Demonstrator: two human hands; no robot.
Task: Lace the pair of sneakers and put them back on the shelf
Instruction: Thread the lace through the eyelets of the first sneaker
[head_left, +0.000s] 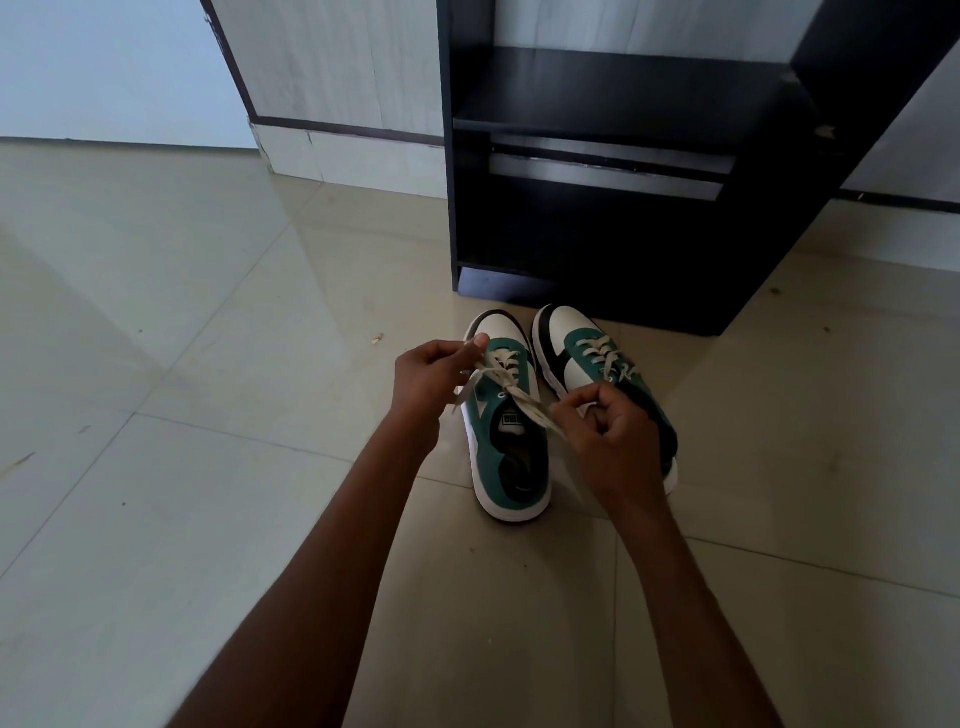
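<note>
Head view: the cream lace (511, 391) of the left sneaker (506, 441) is pinched by the left hand (434, 376) and right hand (605, 434). Just right, the other sneaker (597, 364) is seen near the shelf (613, 119).

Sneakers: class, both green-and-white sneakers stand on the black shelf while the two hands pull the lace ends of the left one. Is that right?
Not quite. The head view shows both sneakers on the tiled floor in front of the black shelf, not on it. The left hand and right hand do pull the left sneaker's lace ends.
</note>
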